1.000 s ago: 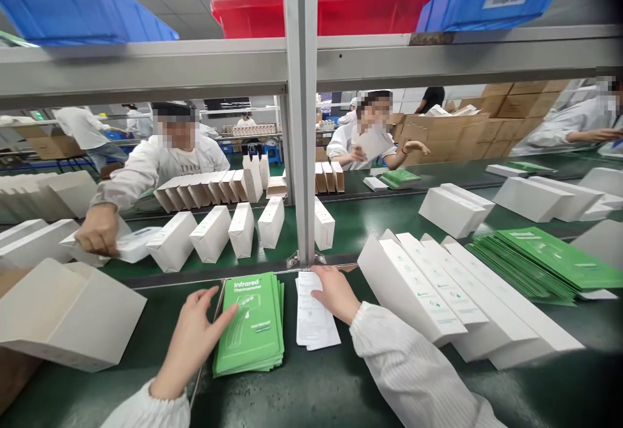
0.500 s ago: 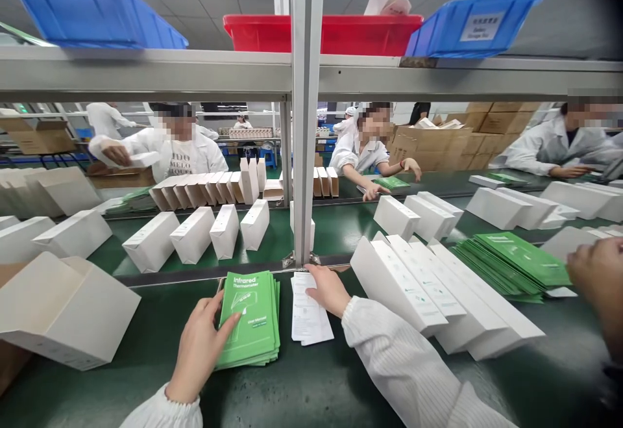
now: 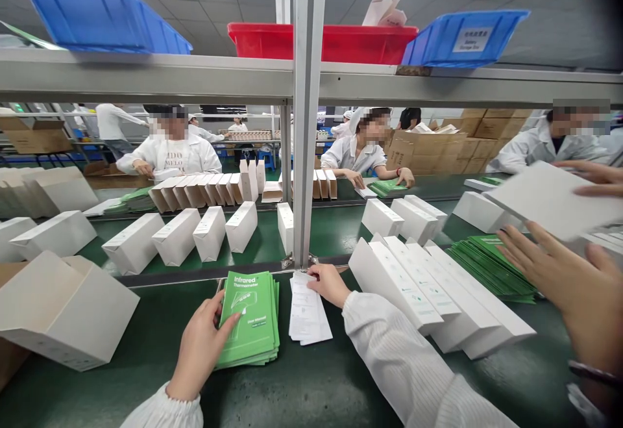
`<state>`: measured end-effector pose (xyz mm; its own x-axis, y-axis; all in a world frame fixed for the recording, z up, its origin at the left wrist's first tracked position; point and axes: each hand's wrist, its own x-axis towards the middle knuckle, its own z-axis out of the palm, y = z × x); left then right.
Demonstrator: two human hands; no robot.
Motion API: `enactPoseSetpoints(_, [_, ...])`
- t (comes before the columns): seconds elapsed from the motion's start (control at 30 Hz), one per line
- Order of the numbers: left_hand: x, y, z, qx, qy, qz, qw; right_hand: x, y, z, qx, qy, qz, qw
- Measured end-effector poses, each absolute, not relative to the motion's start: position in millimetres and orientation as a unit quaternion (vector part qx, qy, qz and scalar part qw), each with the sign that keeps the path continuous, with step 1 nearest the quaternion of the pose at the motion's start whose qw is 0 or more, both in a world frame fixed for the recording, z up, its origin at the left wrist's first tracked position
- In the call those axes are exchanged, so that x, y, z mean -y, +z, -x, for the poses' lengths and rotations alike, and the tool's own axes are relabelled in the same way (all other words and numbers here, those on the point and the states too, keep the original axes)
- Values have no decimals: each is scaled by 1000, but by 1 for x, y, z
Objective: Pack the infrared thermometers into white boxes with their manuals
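While on leaflets, right hand

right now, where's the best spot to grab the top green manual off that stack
Likely its left long edge, from the left: the green manual stack lies flat and fanned, and the left hand already has its thumb there. The white leaflets crowd the right side.

The manuals in the stack are bright green with white lettering and a white line drawing on the cover. Beside them the folded sheets are white with fine grey print. The bench is dark green. The leaning cartons are plain white (small grey markings on their faces). Overhead, one tray is red and two bins are blue. The sleeve is white, finely ribbed.
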<state>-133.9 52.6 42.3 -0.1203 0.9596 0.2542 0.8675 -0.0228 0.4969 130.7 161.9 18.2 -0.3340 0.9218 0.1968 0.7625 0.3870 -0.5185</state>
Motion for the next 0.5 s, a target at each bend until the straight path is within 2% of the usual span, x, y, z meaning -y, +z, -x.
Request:
enactPoseSetpoints(0.23, [-54,41,135,-694,290,-651,106,-179,22,-143,821,233,469,226])
enactPoseSetpoints(0.5, [-54,41,135,-689,307,-646,117,-179,27,-144,798,275,465,266])
